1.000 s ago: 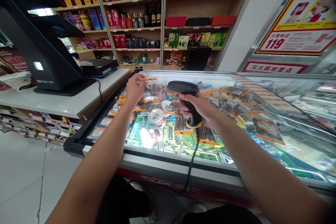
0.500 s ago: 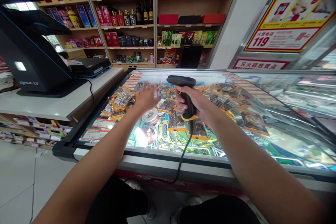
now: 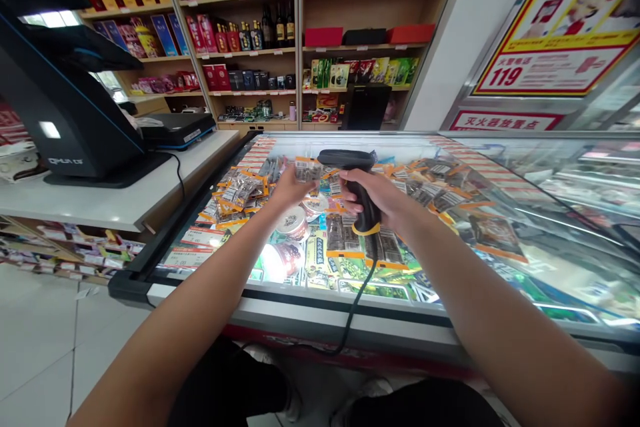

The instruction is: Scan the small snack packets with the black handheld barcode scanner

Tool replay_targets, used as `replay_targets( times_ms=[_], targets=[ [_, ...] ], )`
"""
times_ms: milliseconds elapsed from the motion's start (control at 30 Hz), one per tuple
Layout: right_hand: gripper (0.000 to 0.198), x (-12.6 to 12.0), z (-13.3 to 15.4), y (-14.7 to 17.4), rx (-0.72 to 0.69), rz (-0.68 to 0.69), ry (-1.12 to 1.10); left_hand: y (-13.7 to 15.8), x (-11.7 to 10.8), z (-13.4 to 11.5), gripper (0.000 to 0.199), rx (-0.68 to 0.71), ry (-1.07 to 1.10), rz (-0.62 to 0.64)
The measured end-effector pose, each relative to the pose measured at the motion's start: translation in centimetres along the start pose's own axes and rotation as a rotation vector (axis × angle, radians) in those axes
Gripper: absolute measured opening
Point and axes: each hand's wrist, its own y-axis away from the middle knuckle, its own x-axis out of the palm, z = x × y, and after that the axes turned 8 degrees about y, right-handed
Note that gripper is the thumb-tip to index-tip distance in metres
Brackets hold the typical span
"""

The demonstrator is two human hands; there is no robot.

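My right hand (image 3: pixel 373 193) is wrapped around the handle of a black barcode scanner (image 3: pixel 346 159), whose head points left above the glass top. Its black cord (image 3: pixel 357 300) hangs down over the front edge. Just left of the scanner head, my left hand (image 3: pixel 291 188) is closed on a small orange-edged snack packet (image 3: pixel 308 171), barcode side showing. More such packets (image 3: pixel 343 233) lie on the glass around both hands. Round tubs (image 3: pixel 293 221) and green bags (image 3: pixel 320 257) show below my left hand, seen at least partly through the glass.
The glass-topped freezer (image 3: pixel 300 303) spans the front. At left, a counter (image 3: pixel 115 203) bears a black checkout machine (image 3: pixel 75 127) and a dark flat device (image 3: pixel 175 128). Shelves (image 3: pixel 240 53) of boxes and bottles stand behind. A red-and-yellow sign (image 3: pixel 555 60) is at right.
My left hand, earlier spread over the packets, has moved slightly right and now grips one packet near the scanner head. The right hand still holds the scanner.
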Motion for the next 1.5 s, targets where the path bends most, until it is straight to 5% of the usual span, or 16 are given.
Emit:
replay_targets(
  times_ms=[300, 733, 967, 1167, 1267, 1400, 1500],
  targets=[
    [0.029, 0.0, -0.9, -0.1, -0.048, 0.148, 0.027, -0.3, -0.3, -0.8, 0.042, 0.043, 0.030, -0.051],
    [0.025, 0.8, 0.0, 0.7, -0.027, 0.110, 0.021, -0.7, -0.7, -0.6, 0.045, 0.053, -0.041, -0.027],
    [0.024, -0.7, -0.1, 0.0, -0.071, 0.012, -0.111, -0.7, -4.8, -2.9, 0.087, 0.050, -0.676, -0.056],
    [0.025, -1.4, 0.2, -0.3, -0.050, -0.065, -0.203, 0.2, -5.2, -2.8, 0.073, 0.197, -1.153, -0.133],
    [0.025, -1.4, 0.2, -0.3, -0.046, -0.067, -0.219, 1.1, -3.6, -2.9, 0.054, 0.260, -1.086, 0.057],
    [0.025, -1.5, 0.1, -0.5, -0.045, -0.066, -0.229, 2.8, -1.1, -2.7, 0.059, 0.136, -0.848, 0.648],
    [0.027, -1.7, 0.1, -0.6, -0.049, -0.075, -0.218, 3.6, 0.0, -2.3, 0.069, 0.131, -0.795, 0.784]
  ],
)
